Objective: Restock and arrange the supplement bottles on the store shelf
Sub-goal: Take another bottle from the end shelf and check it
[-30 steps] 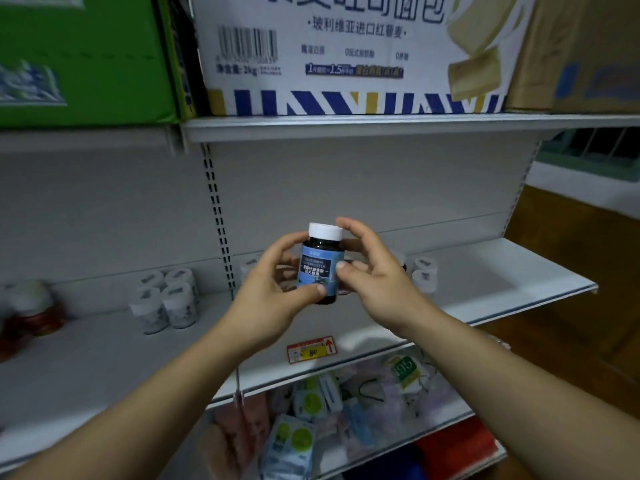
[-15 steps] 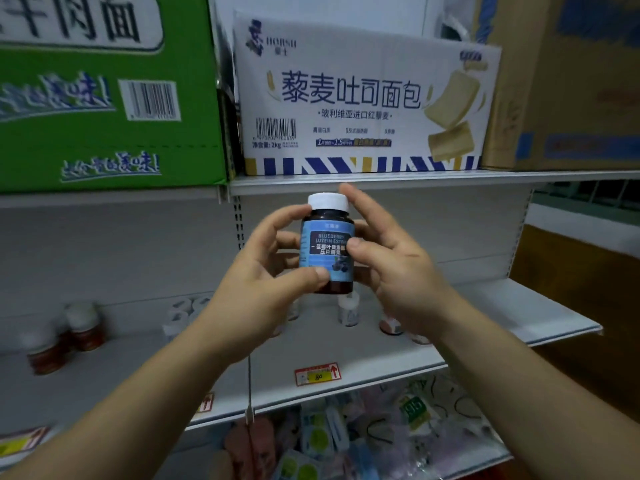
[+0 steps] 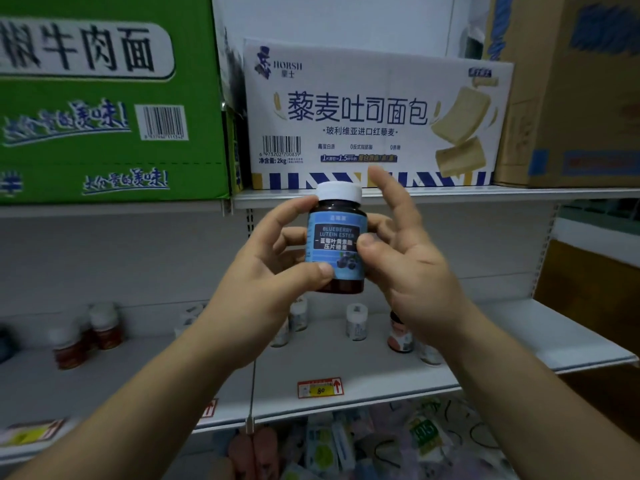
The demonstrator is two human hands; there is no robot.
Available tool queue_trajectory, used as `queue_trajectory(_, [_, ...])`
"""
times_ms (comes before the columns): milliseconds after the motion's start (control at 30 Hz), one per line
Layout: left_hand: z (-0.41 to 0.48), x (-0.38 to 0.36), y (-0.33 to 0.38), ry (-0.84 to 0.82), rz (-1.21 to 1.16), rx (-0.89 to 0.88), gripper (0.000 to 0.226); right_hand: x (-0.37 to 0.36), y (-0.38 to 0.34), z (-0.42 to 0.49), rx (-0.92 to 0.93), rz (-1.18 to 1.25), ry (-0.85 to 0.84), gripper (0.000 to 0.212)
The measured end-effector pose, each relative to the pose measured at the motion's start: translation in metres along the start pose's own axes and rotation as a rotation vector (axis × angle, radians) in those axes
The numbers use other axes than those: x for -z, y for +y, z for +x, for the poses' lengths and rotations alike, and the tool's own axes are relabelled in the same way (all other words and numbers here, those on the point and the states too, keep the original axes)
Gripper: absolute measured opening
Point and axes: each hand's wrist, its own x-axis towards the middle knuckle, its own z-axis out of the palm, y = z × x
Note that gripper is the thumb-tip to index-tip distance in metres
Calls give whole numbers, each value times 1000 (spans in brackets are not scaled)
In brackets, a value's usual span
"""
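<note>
Now the dark supplement bottle (image 3: pixel 336 239) sits higher against the shelving than a second ago: then it was level with the lower shelf's back panel, and here its white cap reaches the lip of the upper shelf (image 3: pixel 450 195) under the toast-bread carton (image 3: pixel 374 112). It has been raised toward the face, blue label outward and upright, so this looks like a label check before placing rather than a placement; the bottle is held in the air, well clear of the lower shelf (image 3: pixel 346 368).

On the left, small red-brown bottles (image 3: pixel 86 336) stand near the back wall. The left hand (image 3: pixel 263 285) grasps the bottle, thumb pressed across the lower front of the label and the other fingers (image 3: pixel 294 211) curled round its left side and behind. The right hand (image 3: pixel 408 268) pinches less firmly: its thumb rests on the label's right edge, while the index finger is lifted free, pointing up beside the cap, a looser pose than before. Behind the hands, pale bottles (image 3: pixel 356 322) stand spaced along the lower shelf, with open room to the right where this one could probably go.
</note>
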Motion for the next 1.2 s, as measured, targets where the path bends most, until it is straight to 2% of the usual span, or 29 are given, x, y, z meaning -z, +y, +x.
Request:
queue_trajectory(167, [2, -12, -2, 8, -52, 49, 58, 10, 8, -3, 66, -43, 59, 49])
queue_trajectory(333, [-4, -20, -7, 58, -29, 91, 56, 15, 27, -5, 49, 31, -4, 57])
queue_trajectory(467, [-20, -6, -9, 169, 102, 107, 56, 1, 44, -3, -4, 79, -37, 48])
queue_trajectory(567, [-39, 21, -10, 239, 248, 154, 55, -24, 59, -1, -102, 44, -115, 56])
queue_trajectory(700, [-69, 66, -15, 315, 424, 249, 57, -72, 84, -1, -217, -129, -257, 72])
queue_trajectory(900, [-123, 151, -5, 387, 522, 387, 53, -163, 116, 6, -259, -334, -376, 64])
queue_trajectory(1200, [-206, 297, 49, 432, 565, 506, 39, -337, 163, 25, -302, -285, -455, 57])
